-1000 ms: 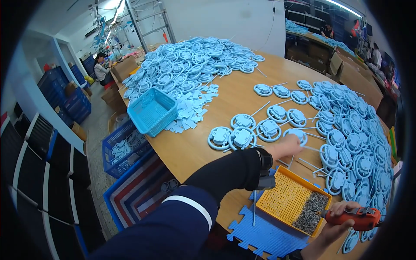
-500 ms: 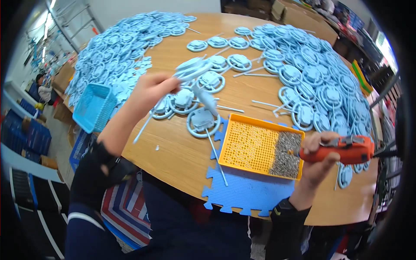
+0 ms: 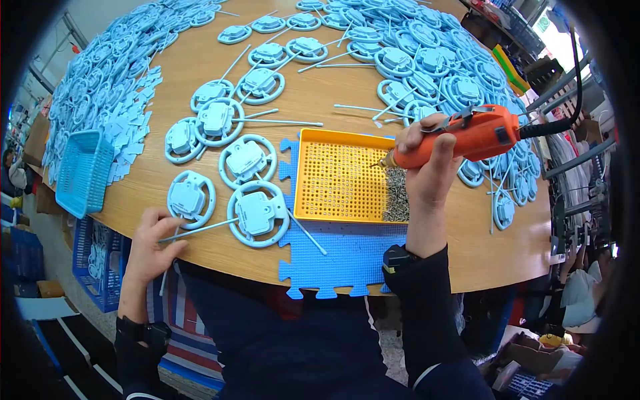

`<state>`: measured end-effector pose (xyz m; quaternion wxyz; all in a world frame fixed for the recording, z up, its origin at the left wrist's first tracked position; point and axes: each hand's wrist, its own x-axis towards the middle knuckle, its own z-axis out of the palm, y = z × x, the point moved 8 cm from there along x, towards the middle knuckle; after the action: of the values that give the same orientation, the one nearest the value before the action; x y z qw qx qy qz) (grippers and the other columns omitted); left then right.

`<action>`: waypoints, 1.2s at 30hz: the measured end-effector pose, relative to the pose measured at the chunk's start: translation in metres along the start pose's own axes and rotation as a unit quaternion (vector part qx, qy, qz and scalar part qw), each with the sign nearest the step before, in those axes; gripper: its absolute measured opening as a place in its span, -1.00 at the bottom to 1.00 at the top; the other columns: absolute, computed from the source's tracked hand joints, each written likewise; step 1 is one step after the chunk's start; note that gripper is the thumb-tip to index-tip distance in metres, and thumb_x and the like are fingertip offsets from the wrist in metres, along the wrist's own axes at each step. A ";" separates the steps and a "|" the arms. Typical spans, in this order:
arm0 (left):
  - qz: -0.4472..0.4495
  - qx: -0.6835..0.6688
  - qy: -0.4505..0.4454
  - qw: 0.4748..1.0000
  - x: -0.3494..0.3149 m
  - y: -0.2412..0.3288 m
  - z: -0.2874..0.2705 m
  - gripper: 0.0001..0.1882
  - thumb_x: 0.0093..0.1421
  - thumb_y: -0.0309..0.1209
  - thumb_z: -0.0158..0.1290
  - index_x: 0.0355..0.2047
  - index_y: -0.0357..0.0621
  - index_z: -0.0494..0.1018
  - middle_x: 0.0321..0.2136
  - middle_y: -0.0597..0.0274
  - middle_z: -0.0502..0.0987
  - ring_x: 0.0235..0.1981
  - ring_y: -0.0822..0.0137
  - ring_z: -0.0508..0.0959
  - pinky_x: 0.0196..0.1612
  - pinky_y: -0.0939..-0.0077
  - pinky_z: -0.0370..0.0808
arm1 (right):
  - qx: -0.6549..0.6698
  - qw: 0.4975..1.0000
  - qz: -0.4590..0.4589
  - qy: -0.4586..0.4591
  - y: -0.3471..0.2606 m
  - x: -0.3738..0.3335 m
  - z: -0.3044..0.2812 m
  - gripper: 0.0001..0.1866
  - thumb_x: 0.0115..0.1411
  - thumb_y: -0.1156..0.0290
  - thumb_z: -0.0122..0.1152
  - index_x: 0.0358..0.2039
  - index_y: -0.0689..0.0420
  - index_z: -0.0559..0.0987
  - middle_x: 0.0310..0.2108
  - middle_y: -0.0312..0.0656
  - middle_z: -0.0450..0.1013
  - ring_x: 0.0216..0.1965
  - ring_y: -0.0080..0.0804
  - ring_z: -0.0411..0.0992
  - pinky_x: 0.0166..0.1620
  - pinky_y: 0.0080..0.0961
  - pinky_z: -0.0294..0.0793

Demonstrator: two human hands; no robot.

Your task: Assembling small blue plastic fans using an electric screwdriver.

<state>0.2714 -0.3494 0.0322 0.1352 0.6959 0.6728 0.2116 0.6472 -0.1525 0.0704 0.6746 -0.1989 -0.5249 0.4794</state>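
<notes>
My right hand (image 3: 427,150) is wrapped round a red electric screwdriver (image 3: 460,137). Its bit points left, over the yellow perforated tray (image 3: 300,175) near the loose screws (image 3: 396,197) heaped at the right end. My left hand (image 3: 152,243) is at the table's front edge, thumb and fingers apart around the tip of a thin stick. That stick runs from a light-blue ring-shaped plastic part (image 3: 259,215) with a boxy centre. Just above the left fingers lies another such ring part (image 3: 190,199). Whether the fingers touch the stick is hard to tell.
Below the tray lies a blue foam mat (image 3: 333,263). Piles of similar blue parts cover the far left (image 3: 100,87) and right (image 3: 433,60). A light-blue basket (image 3: 87,173) stands at the left edge, above a dark blue crate (image 3: 100,267). The screwdriver's cable (image 3: 577,80) rises at right.
My left hand has come down to the table's front edge and let go of the blue ring part it held. The screwdriver bit has moved to the left of the screw heap. The view has shifted.
</notes>
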 end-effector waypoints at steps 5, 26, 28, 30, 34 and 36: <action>0.083 0.017 0.028 0.996 0.024 0.075 0.019 -0.39 -0.24 -0.40 0.34 -0.09 -0.14 0.45 -0.17 0.08 0.41 -0.14 0.07 0.41 -0.08 0.26 0.36 | -0.009 1.000 0.004 0.002 0.008 0.002 0.002 -0.44 0.04 -0.16 0.28 -0.31 0.11 0.39 -0.57 -0.29 0.31 -0.53 -0.47 0.29 -0.40 -0.48 0.30; 0.191 -0.133 -0.003 0.972 0.020 0.197 0.096 -0.33 -0.20 -0.05 0.31 -0.16 -0.23 0.40 -0.21 0.02 0.37 -0.14 0.04 0.38 -0.04 0.13 0.24 | -0.001 1.000 -0.007 0.002 0.018 0.006 0.007 -0.55 0.09 -0.02 0.30 -0.33 0.08 0.39 -0.58 -0.30 0.33 -0.53 -0.46 0.31 -0.40 -0.47 0.34; 0.185 -0.127 -0.015 0.974 0.020 0.213 0.110 -0.31 -0.20 -0.04 0.33 -0.14 -0.23 0.41 -0.16 -0.01 0.38 -0.06 0.04 0.39 0.04 0.13 0.24 | -0.007 1.000 -0.015 0.003 0.017 0.006 0.007 -0.55 0.09 -0.02 0.31 -0.33 0.09 0.39 -0.58 -0.30 0.33 -0.53 -0.47 0.32 -0.40 -0.46 0.34; 0.168 -0.119 -0.018 0.978 0.018 0.210 0.111 -0.31 -0.20 -0.04 0.33 -0.14 -0.23 0.41 -0.15 -0.01 0.38 -0.06 0.04 0.39 0.03 0.14 0.25 | 0.001 1.000 -0.011 0.017 0.017 0.006 0.004 -0.54 0.07 -0.03 0.32 -0.32 0.09 0.40 -0.58 -0.30 0.32 -0.53 -0.46 0.32 -0.40 -0.46 0.34; 0.132 -0.065 -0.058 0.987 0.005 0.200 0.101 -0.38 -0.14 -0.06 0.29 -0.20 -0.26 0.39 -0.18 -0.04 0.39 -0.10 0.04 0.40 -0.01 0.18 0.24 | -0.003 0.999 -0.010 0.032 0.003 0.007 -0.002 -0.51 0.06 -0.07 0.31 -0.32 0.08 0.40 -0.58 -0.30 0.33 -0.53 -0.45 0.32 -0.37 -0.43 0.35; 0.101 -0.046 -0.051 0.992 -0.001 0.181 0.094 -0.37 -0.17 -0.07 0.31 -0.19 -0.25 0.40 -0.17 -0.02 0.40 -0.10 0.04 0.41 -0.03 0.19 0.27 | -0.013 0.999 -0.022 0.030 -0.019 0.007 0.004 -0.44 0.03 -0.18 0.27 -0.31 0.07 0.41 -0.57 -0.31 0.32 -0.54 -0.47 0.30 -0.36 -0.42 0.33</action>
<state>0.4750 -0.3523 0.0357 0.1793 0.7632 0.5807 0.2194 0.6517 -0.1562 0.0897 0.6973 -0.2107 -0.5153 0.4514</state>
